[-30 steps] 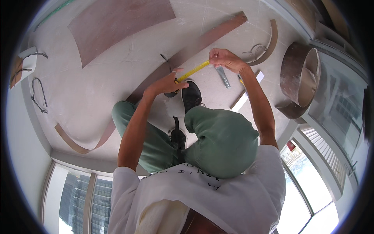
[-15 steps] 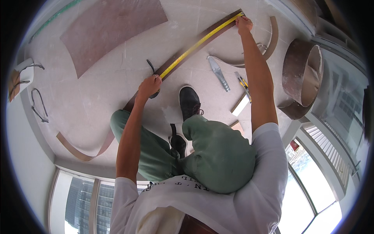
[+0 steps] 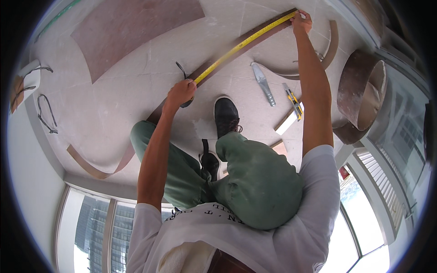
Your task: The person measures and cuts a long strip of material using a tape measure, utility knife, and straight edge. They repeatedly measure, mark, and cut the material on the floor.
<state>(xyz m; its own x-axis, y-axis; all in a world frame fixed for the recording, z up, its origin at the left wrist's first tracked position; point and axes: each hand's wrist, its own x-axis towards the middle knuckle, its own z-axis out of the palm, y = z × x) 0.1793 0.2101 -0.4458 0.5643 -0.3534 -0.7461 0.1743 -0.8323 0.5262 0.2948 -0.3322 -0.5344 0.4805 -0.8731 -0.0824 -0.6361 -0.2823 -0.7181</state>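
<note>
- Trousers [image 3: 259,182], green, are nearest; one knee is bent up in the middle, the other leg goes out to the left.
- Near shoe [image 3: 210,166], black, is between the legs; the far shoe [image 3: 225,116], black with a pale sole edge, stands on the floor [image 3: 114,104] ahead of it.
- Band [image 3: 98,173], thin and brown, curves over the floor at near left.
- White piece [image 3: 287,123] lies right of the far shoe, with the cutter [image 3: 293,102], grey and yellow, lying across it.
- Left hand [image 3: 181,91] is closed around the tape's dark case [image 3: 186,104], mostly hidden by the fingers, at the near left part of the strip; a black strap [image 3: 181,68] loops out beside it.
- Silver tool [image 3: 263,84] lies between the strip and the cutter, touching neither.
- Roll [image 3: 348,84], brown and hollow, is at far right, beyond the right forearm.
- Tape [image 3: 239,46], yellow, is pulled out along the brown strip [image 3: 239,53], which runs from near left to far right.
- Right hand [image 3: 302,22] has its fingers drawn narrow, holding the tape's end at the strip's far right end.
- Curled piece [image 3: 334,43] is right of that hand.
- Sheet [image 3: 141,34], wide and brown, lies flat at far left, apart from the strip.
</note>
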